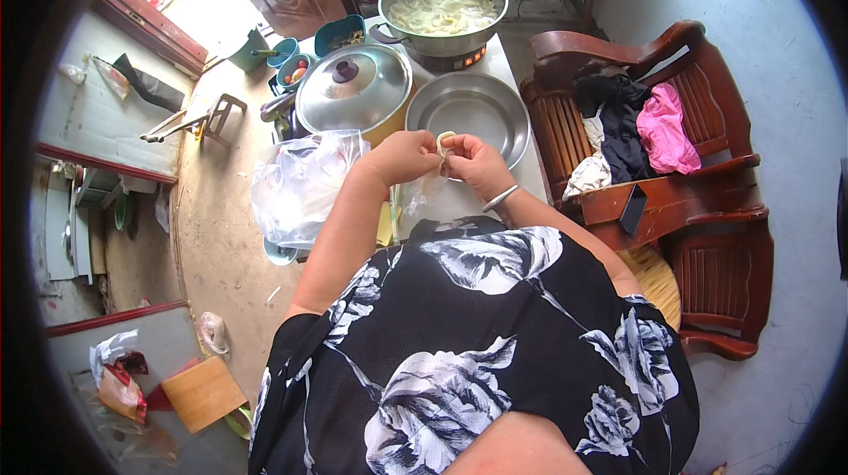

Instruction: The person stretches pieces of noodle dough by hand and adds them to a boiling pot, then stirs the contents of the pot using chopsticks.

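A pale strip of dough (445, 142) is pinched between my two hands near the front edge of a wide metal basin (472, 101). My left hand (404, 157) grips it from the left with thumb and fingertips. From the right, my right hand (476, 162) holds the same strip, a bangle on its wrist. Behind the basin, a two-handled pot (445, 44) on an electric cooker holds pale noodle-like pieces in liquid. A domed metal lid (371, 91) lies left of the basin. Below my hands is a clear plastic bag (424, 190).
A large translucent plastic bag (305, 190) covers the table's left side. Blue-green containers (339, 34) and an eggplant (277, 106) stand beyond it. To the right, a wooden bench (652, 200) carries clothes (613, 121) and a phone (633, 210). A wooden stool (218, 117) stands at left.
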`<action>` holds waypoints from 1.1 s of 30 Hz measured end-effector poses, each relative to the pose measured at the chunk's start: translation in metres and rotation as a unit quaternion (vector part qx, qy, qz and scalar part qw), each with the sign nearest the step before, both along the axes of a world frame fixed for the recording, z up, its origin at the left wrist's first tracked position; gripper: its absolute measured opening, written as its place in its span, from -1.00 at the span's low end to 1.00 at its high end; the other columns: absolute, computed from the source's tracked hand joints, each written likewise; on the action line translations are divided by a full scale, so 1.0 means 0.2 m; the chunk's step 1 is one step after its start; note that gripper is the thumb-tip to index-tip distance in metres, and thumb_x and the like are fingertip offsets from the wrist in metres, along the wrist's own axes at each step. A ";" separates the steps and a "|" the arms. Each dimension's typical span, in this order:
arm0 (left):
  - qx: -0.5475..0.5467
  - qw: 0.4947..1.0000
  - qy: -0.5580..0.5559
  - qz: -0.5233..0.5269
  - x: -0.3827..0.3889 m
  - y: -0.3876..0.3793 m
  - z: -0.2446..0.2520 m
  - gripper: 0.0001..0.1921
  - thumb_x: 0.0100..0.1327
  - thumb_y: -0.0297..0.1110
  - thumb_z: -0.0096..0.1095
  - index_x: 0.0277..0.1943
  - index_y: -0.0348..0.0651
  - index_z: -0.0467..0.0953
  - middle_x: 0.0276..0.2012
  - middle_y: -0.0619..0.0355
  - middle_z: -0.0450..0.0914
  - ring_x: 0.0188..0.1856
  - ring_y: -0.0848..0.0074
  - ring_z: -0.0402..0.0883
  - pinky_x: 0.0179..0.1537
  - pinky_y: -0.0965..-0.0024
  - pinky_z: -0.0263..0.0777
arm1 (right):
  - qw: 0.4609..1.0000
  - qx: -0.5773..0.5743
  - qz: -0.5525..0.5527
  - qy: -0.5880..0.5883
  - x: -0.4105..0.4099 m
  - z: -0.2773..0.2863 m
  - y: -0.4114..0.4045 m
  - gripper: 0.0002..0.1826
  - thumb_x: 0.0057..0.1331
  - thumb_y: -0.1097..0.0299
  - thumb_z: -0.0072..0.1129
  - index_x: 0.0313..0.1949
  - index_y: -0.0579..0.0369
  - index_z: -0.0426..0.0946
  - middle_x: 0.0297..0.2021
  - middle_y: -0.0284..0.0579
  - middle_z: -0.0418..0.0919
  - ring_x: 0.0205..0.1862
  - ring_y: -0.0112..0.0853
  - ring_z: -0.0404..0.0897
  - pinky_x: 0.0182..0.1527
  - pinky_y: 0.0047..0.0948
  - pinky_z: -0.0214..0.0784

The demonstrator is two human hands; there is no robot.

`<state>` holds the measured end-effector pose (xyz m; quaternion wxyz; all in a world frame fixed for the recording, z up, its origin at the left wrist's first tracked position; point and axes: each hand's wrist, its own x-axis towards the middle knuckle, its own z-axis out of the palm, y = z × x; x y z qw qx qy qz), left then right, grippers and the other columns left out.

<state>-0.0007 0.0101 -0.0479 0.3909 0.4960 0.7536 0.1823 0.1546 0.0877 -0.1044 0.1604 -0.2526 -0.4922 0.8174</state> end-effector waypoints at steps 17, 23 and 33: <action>0.052 0.997 0.029 -0.052 0.03 0.00 -0.01 -0.80 0.07 -0.33 0.17 -0.30 -0.28 0.48 -0.46 0.02 0.57 -0.42 0.39 0.54 -0.33 0.40 0.39 | 1.000 0.017 -0.017 0.013 0.00 -0.03 -0.01 -0.72 0.19 0.45 0.19 -0.14 0.21 0.35 -0.37 -0.24 0.50 -0.37 -0.57 0.49 -0.31 -0.60 0.35; -0.002 0.998 -0.062 -0.008 0.04 0.02 -0.03 -0.84 0.08 -0.35 0.17 -0.35 -0.26 0.48 -0.50 0.18 0.54 -0.46 0.58 0.51 -0.45 0.51 0.40 | 0.998 0.050 0.006 0.033 0.03 -0.07 0.03 -0.82 0.24 0.49 0.10 -0.16 0.19 0.38 -0.39 -0.28 0.50 -0.39 -0.58 0.48 -0.32 -0.60 0.35; 0.006 0.999 -0.051 -0.010 0.04 0.01 -0.04 -0.83 0.12 -0.32 0.20 -0.36 -0.25 0.47 -0.52 0.21 0.51 -0.49 0.61 0.48 -0.48 0.53 0.42 | 0.998 -0.036 -0.001 0.054 0.05 -0.01 0.01 -0.83 0.28 0.46 0.05 -0.15 0.20 0.39 -0.34 -0.26 0.51 -0.37 -0.58 0.48 -0.28 -0.59 0.38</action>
